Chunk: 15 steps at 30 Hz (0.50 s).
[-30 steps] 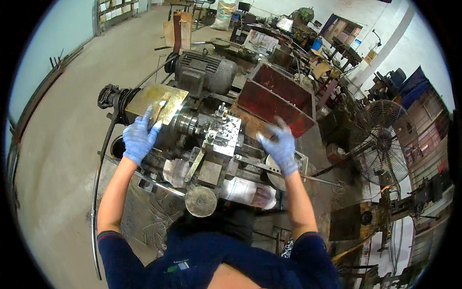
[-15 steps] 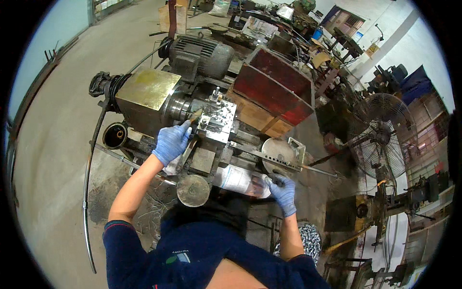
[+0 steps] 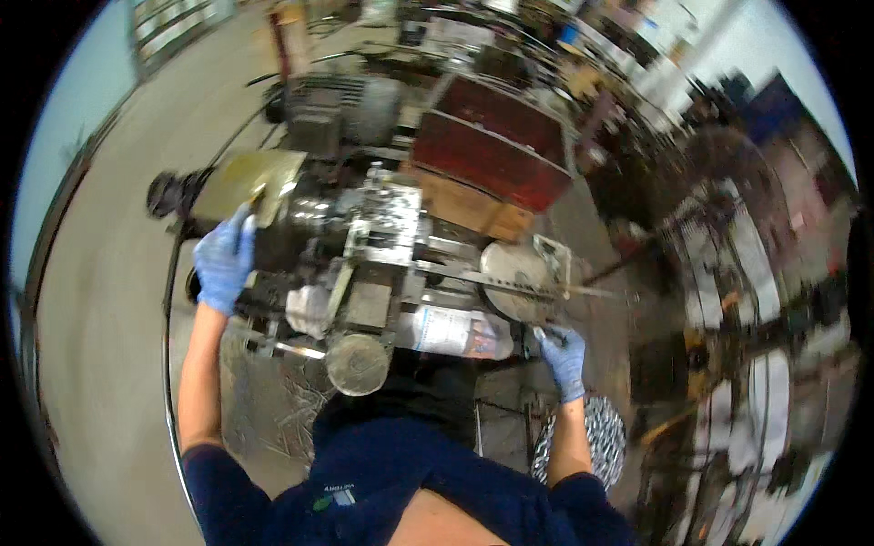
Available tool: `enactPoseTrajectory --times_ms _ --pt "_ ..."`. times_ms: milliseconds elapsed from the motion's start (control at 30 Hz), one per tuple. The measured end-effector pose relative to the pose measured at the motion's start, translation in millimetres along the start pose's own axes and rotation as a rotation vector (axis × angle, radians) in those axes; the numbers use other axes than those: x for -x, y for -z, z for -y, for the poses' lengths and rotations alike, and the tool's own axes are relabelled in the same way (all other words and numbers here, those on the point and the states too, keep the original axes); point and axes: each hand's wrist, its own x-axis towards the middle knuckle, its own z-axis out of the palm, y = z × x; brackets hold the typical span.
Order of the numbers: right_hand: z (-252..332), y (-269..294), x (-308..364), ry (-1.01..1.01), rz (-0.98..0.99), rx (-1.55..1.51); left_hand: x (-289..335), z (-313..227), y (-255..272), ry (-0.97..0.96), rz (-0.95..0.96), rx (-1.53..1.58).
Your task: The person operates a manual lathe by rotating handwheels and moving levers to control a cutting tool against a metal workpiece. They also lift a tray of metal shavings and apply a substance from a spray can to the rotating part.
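My left hand [image 3: 225,264], in a blue knit glove, is closed round a small brush [image 3: 258,195]. Its bristle end lies over the brassy top cover [image 3: 289,168] of the machine's headstock. To the right is the spindle [image 3: 311,218], then a wet, shiny metal slide block [image 3: 393,214]. My right hand [image 3: 566,362], gloved alike, is beside the right end of a printed paper sheet [image 3: 451,331] lying on the machine. Its fingers are curled and dark at the tips. Blur hides what they hold, if anything.
A dark red metal bin [image 3: 496,136] stands on a wooden block [image 3: 469,205] behind the machine. A round plate [image 3: 510,282] sits at its right. Shiny metal pieces fill a container [image 3: 601,441] under my right forearm. A large fan [image 3: 728,209] stands farther right.
My left hand has drawn the brush leftward, away from the spindle and slide block, to the headstock cover. My right hand has moved right, off the paper's end. The view has shifted and blurred.
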Motion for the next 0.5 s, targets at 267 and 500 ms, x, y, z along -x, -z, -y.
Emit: enactPoseTrajectory --times_ms 267,500 --pt "-94 107 30 -0.489 -0.152 0.246 -2 28 22 0.215 0.351 0.08" --pt "-222 154 117 -0.902 -0.012 0.548 51 17 37 0.463 0.387 0.176"
